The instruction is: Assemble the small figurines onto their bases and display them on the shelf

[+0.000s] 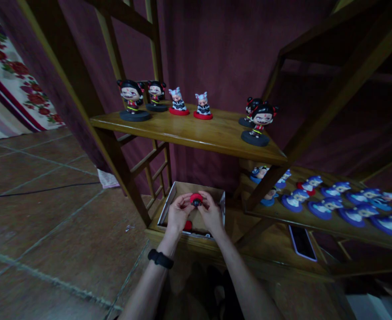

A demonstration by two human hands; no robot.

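Both of my hands hold one small figurine on a red round base (pixel 196 199) above an open cardboard box (pixel 169 204). My left hand (pixel 179 212) pinches it from the left, a black band on that wrist. My right hand (pixel 211 214) grips it from the right. Another red piece (pixel 188 225) lies inside the box below my hands. The box rests on the lowest wooden shelf (pixel 269 249).
The upper wooden shelf (pixel 196 131) carries several figurines: black-based ones (pixel 132 101) at left and right (pixel 259 124), two red-based ones (pixel 178 102) in the middle. A lower right shelf holds several blue-based figurines (pixel 329 206). A phone (pixel 302 242) lies beneath it. Tiled floor spreads left.
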